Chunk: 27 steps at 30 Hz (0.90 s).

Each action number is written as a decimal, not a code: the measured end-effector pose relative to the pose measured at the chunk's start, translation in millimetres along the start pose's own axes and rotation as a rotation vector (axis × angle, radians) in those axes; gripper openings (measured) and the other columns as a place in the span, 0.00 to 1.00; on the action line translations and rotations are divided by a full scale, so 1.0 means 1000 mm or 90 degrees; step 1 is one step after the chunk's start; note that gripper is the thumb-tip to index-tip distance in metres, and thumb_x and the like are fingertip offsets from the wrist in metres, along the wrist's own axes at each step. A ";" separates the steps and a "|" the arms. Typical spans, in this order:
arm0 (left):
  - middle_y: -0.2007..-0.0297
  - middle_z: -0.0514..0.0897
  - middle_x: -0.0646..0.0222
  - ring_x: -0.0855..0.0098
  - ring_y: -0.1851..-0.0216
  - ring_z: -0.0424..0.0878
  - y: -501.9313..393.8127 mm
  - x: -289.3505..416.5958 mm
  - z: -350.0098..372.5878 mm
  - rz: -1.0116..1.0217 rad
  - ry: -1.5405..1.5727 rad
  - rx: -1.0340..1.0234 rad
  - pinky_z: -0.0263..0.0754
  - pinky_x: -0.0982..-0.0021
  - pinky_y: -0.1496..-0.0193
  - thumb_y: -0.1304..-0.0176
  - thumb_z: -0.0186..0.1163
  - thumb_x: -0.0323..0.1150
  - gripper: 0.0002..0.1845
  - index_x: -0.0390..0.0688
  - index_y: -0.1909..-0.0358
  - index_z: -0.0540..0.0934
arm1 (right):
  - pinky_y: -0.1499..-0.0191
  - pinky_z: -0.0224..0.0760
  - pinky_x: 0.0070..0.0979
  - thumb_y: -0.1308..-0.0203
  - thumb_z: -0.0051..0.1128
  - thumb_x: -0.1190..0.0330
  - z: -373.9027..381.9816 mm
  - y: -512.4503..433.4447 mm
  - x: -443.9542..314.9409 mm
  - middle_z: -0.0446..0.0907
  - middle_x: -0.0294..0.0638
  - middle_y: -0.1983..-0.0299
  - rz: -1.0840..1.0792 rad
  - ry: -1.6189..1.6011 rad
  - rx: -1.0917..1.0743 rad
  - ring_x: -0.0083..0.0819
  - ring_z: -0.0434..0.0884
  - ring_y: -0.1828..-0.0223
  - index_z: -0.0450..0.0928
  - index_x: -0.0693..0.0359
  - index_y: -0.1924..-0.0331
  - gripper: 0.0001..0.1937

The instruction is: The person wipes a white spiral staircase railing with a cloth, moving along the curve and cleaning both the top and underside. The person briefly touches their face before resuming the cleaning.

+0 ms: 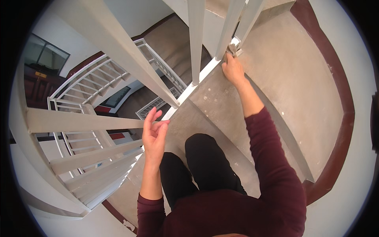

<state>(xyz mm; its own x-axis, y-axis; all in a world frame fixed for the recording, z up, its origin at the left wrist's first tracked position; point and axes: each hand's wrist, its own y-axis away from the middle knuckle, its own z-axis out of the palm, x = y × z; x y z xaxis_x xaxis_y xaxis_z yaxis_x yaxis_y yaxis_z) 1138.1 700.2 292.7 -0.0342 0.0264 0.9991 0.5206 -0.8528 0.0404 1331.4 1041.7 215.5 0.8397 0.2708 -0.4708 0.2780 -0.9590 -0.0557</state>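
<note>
My right hand (233, 69) reaches forward to the foot of a white metal baluster (226, 31). Its fingers are closed on a crumpled pale-grey piece of material (234, 45), cloth-like, pressed around the baluster's lower part; the fingertips are partly hidden. Nearer to me, my left hand (154, 130) hangs empty beside the white bottom rail (186, 94) of the railing, with its fingers apart and bent. A wide baluster (88, 120) passes just behind that hand, and whether they touch I cannot tell.
Concrete stair treads (219, 97) rise ahead and curve right, along a dark red skirting band (340, 148) and a white wall (355, 94). Left of the railing is an open stairwell, with lower railings (91, 77) below. My black-trousered knees (204, 154) are close to the steps.
</note>
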 end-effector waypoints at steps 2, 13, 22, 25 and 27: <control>0.36 0.75 0.56 0.72 0.47 0.84 0.008 -0.008 -0.006 -0.011 -0.012 0.021 0.75 0.71 0.43 0.28 0.58 0.24 0.29 0.40 0.27 0.66 | 0.38 0.71 0.47 0.37 0.50 0.68 0.001 0.028 0.007 0.78 0.59 0.40 -0.016 -0.191 0.027 0.58 0.77 0.39 0.71 0.51 0.31 0.27; 0.39 0.79 0.57 0.70 0.49 0.83 0.060 -0.032 -0.072 -0.059 -0.010 0.167 0.78 0.68 0.43 0.28 0.61 0.29 0.25 0.39 0.31 0.72 | 0.46 0.76 0.26 0.36 0.53 0.75 -0.010 0.119 -0.021 0.82 0.41 0.48 0.138 -0.846 -0.085 0.26 0.81 0.49 0.74 0.65 0.35 0.23; 0.43 0.82 0.60 0.70 0.49 0.84 0.082 -0.044 -0.071 -0.084 0.007 0.217 0.77 0.70 0.42 0.27 0.60 0.28 0.20 0.40 0.35 0.76 | 0.39 0.73 0.47 0.37 0.51 0.68 0.060 0.072 -0.048 0.77 0.63 0.39 -0.084 -0.083 -0.146 0.63 0.78 0.41 0.51 0.43 0.21 0.39; 0.44 0.82 0.61 0.71 0.49 0.83 0.086 -0.048 -0.070 -0.113 0.010 0.205 0.77 0.70 0.42 0.27 0.60 0.28 0.19 0.39 0.36 0.77 | 0.40 0.75 0.42 0.38 0.52 0.68 0.064 0.122 -0.041 0.81 0.59 0.43 -0.015 -0.217 -0.203 0.55 0.81 0.43 0.58 0.50 0.23 0.36; 0.45 0.82 0.62 0.71 0.49 0.83 0.089 -0.050 -0.072 -0.113 -0.004 0.193 0.77 0.70 0.42 0.28 0.60 0.27 0.18 0.38 0.38 0.77 | 0.39 0.73 0.35 0.38 0.53 0.69 0.047 0.144 -0.033 0.82 0.53 0.43 0.102 -0.473 -0.434 0.43 0.82 0.43 0.67 0.59 0.28 0.31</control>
<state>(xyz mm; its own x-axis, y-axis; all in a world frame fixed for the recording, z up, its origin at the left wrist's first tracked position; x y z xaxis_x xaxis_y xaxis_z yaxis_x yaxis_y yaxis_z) 1124.4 585.4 245.4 -0.1421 0.1642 0.9761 0.7369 -0.6408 0.2151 1321.6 890.6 182.0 0.4532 -0.1992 -0.8688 0.5896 -0.6640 0.4598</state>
